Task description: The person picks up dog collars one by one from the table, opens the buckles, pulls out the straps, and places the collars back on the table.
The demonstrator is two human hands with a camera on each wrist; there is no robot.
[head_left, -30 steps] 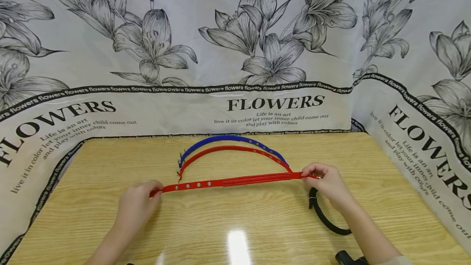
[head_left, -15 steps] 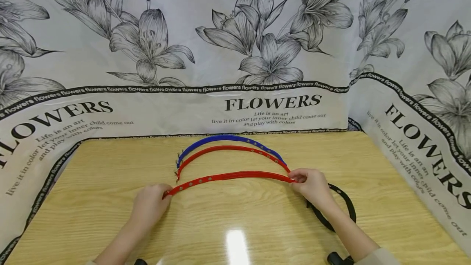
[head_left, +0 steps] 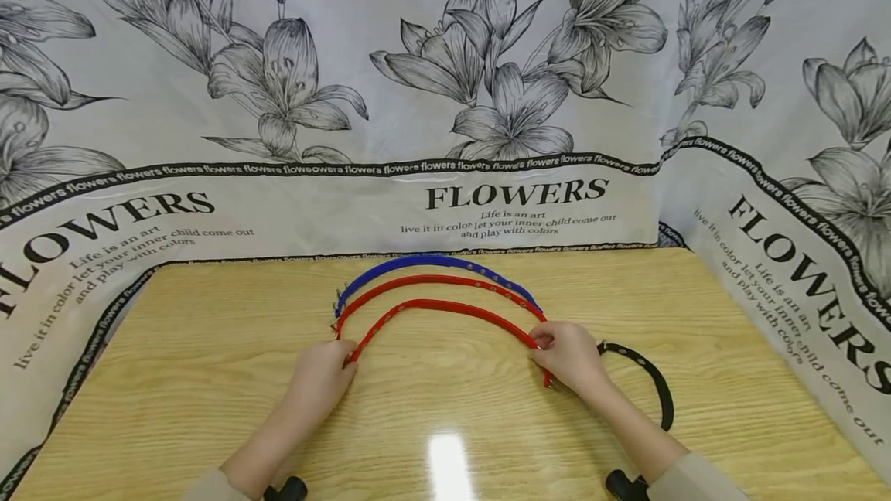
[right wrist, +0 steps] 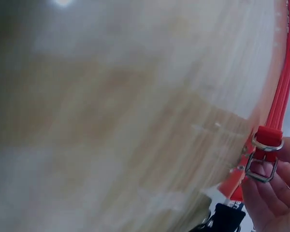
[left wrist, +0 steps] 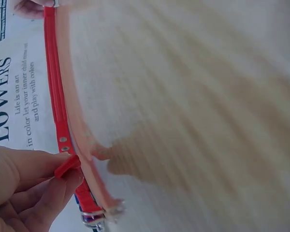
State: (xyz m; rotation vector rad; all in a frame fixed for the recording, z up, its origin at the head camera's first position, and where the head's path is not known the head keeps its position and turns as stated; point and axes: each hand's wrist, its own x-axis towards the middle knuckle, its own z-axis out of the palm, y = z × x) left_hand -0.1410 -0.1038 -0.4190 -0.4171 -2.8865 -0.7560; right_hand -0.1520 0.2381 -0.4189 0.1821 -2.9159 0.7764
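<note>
In the head view, my left hand [head_left: 323, 381] pinches the holed end of a red collar [head_left: 445, 306]. My right hand [head_left: 571, 358] grips the collar's other end, where the right wrist view has a metal buckle [right wrist: 261, 169] and a D-ring [right wrist: 267, 145]. Between the hands the strap bows away from me in an arc. Just beyond it a second red collar [head_left: 425, 279] lies curved on the table. Behind that is a blue collar [head_left: 418, 260], also curved. The left wrist view has the red tip [left wrist: 67, 166] between thumb and finger.
A black collar [head_left: 657, 381] lies curved on the wooden table [head_left: 431, 393], to the right of my right hand and partly behind the forearm. Flower-printed cloth [head_left: 334, 207] hangs along the table's back and sides. Bright glare [head_left: 448, 462] shows near the front.
Both hands have moved inward, the left one further. The held red collar has gone from nearly straight to an arc bulging toward the second red collar. The collars on the table stay put.
</note>
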